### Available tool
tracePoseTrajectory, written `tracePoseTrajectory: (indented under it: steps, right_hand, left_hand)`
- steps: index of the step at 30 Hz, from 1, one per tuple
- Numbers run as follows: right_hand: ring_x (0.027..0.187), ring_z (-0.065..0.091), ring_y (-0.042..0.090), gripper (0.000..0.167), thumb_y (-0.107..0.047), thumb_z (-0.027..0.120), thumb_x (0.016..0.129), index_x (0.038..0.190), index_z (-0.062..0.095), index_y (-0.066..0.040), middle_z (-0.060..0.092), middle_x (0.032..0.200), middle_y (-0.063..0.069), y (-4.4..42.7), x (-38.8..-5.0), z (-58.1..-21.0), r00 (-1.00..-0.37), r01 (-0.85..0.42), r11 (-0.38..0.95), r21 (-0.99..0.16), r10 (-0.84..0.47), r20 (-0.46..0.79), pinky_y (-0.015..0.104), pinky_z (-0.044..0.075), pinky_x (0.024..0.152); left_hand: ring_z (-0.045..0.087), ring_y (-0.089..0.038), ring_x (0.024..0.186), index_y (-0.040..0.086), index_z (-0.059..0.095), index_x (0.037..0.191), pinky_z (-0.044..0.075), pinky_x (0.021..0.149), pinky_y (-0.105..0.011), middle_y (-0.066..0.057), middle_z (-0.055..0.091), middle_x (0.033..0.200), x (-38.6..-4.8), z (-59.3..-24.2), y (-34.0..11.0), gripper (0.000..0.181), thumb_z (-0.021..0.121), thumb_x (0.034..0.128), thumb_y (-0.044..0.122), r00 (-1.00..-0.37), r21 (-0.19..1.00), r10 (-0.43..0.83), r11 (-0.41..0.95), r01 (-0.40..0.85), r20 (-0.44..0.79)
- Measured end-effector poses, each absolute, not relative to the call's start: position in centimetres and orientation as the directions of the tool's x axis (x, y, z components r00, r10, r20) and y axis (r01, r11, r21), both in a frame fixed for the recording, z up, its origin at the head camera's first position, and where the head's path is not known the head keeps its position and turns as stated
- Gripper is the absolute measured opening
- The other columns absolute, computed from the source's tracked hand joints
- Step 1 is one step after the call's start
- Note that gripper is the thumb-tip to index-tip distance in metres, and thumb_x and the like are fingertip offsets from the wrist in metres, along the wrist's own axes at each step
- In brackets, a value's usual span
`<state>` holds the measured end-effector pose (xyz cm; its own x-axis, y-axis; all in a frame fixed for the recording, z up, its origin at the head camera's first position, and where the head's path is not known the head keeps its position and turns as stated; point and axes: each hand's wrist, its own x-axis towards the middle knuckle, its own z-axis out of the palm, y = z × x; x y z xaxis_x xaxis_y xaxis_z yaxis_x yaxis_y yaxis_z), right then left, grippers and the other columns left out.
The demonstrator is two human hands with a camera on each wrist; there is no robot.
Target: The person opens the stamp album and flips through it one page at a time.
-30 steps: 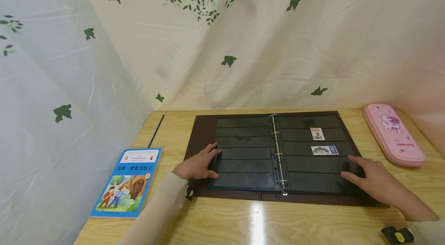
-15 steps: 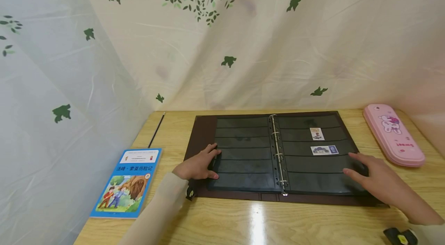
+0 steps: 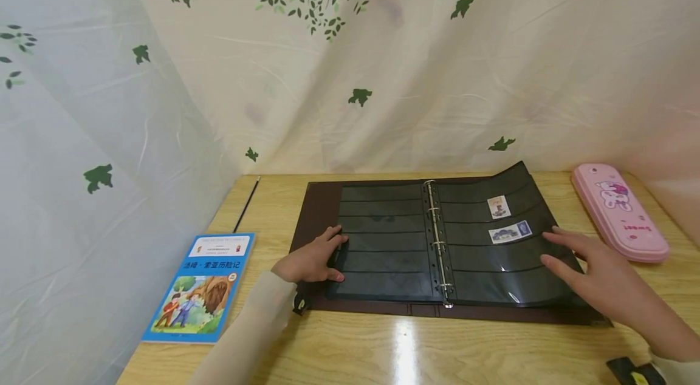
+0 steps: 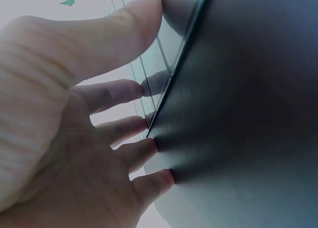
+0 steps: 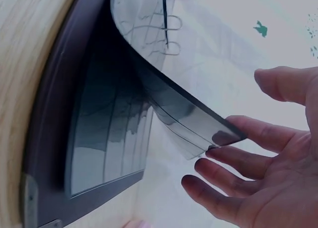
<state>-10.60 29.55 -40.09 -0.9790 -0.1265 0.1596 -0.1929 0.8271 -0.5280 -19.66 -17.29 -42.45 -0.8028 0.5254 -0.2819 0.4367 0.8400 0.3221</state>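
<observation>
A stamp album with a dark brown cover lies spread on the wooden table. Its right black pocket page bends upward along the outer edge, with two stamps in its pockets: a small upright stamp and a wider blue-grey stamp. My right hand touches that raised edge with its fingers; in the right wrist view the thumb stands apart from the page, and another page shows underneath. My left hand rests, fingers spread, on the outer edge of the left black page.
Metal rings run down the album's middle. A blue storybook lies at the left, with a thin dark pencil behind it. At the right is a pink pencil case. A leaf-printed curtain hangs behind the table.
The right page's outer edge has risen from lying flat, and its stamps tilt with it. My right hand has shifted slightly right. My left hand stays in place.
</observation>
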Motion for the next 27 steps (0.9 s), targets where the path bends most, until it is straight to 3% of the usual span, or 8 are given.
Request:
tracePoseTrajectory:
  steps: [6, 13, 18, 20, 22, 25, 27]
  right_hand:
    - [0.118, 0.039, 0.054, 0.055, -0.034, 0.067, 0.089, 0.128, 0.055, 0.003, 0.042, 0.137, 0.029, 28.6, -10.2, -39.3, -0.975, -0.208, 0.817, -0.538, -0.131, 0.177, 0.066, 0.034, 0.084]
    - [0.126, 0.033, 0.051, 0.05, -0.029, 0.068, 0.089, 0.129, 0.057, -0.002, 0.042, 0.141, 0.022, 27.3, -9.9, -38.6, -0.952, -0.289, 0.775, -0.562, -0.172, 0.252, 0.068, 0.022, 0.095]
    - [0.127, 0.035, 0.047, 0.046, -0.025, 0.068, 0.09, 0.131, 0.057, -0.007, 0.042, 0.143, 0.015, 26.4, -9.9, -38.1, -0.935, -0.342, 0.742, -0.577, -0.203, 0.292, 0.065, 0.024, 0.095]
    - [0.13, 0.035, 0.041, 0.044, -0.024, 0.068, 0.09, 0.13, 0.058, -0.011, 0.043, 0.143, 0.011, 26.1, -9.8, -38.1, -0.933, -0.344, 0.735, -0.585, -0.198, 0.299, 0.056, 0.025, 0.102]
    - [0.132, 0.035, 0.026, 0.041, -0.022, 0.068, 0.089, 0.129, 0.059, -0.015, 0.044, 0.142, 0.008, 25.7, -9.8, -38.0, -0.928, -0.357, 0.72, -0.595, -0.198, 0.317, 0.039, 0.024, 0.108]
    - [0.13, 0.032, 0.005, 0.04, -0.019, 0.069, 0.089, 0.127, 0.06, -0.021, 0.045, 0.142, 0.004, 25.1, -9.8, -37.9, -0.916, -0.384, 0.697, -0.606, -0.202, 0.348, 0.013, 0.02, 0.1]
    - [0.128, 0.029, -0.004, 0.04, -0.017, 0.068, 0.089, 0.128, 0.059, -0.023, 0.044, 0.142, 0.002, 24.9, -9.8, -37.8, -0.907, -0.406, 0.682, -0.608, -0.217, 0.362, 0.008, 0.019, 0.095]
  left_hand:
    - [0.022, -0.034, 0.138, 0.01, 0.035, 0.146, 0.038, 0.099, -0.046, -0.013, 0.012, 0.156, -19.7, -42.5, -17.3, 0.078, 0.073, 0.0829, 0.035, -0.802, 0.319, 0.529, 0.838, 0.442, -0.278]
    - [0.019, -0.033, 0.139, 0.011, 0.034, 0.147, 0.037, 0.099, -0.046, -0.012, 0.012, 0.156, -19.7, -42.6, -17.3, 0.078, 0.073, 0.0833, 0.035, -0.801, 0.316, 0.528, 0.839, 0.442, -0.282]
    - [0.019, -0.033, 0.139, 0.011, 0.034, 0.147, 0.037, 0.1, -0.046, -0.012, 0.012, 0.156, -19.7, -42.7, -17.3, 0.078, 0.073, 0.0835, 0.035, -0.801, 0.32, 0.529, 0.839, 0.441, -0.281]
    - [0.018, -0.033, 0.14, 0.011, 0.034, 0.147, 0.036, 0.1, -0.046, -0.012, 0.012, 0.156, -19.7, -42.7, -17.3, 0.078, 0.073, 0.0836, 0.035, -0.8, 0.322, 0.53, 0.837, 0.442, -0.28]
    - [0.018, -0.032, 0.14, 0.011, 0.033, 0.147, 0.036, 0.1, -0.046, -0.012, 0.012, 0.156, -19.7, -42.7, -17.4, 0.078, 0.073, 0.0837, 0.034, -0.8, 0.323, 0.53, 0.837, 0.441, -0.281]
    - [0.018, -0.033, 0.14, 0.011, 0.033, 0.147, 0.036, 0.1, -0.046, -0.012, 0.012, 0.156, -19.7, -42.7, -17.4, 0.078, 0.072, 0.0837, 0.034, -0.8, 0.324, 0.531, 0.837, 0.442, -0.281]
    - [0.018, -0.033, 0.14, 0.011, 0.033, 0.147, 0.036, 0.1, -0.047, -0.012, 0.012, 0.156, -19.7, -42.7, -17.4, 0.078, 0.073, 0.0837, 0.034, -0.8, 0.325, 0.531, 0.836, 0.441, -0.28]
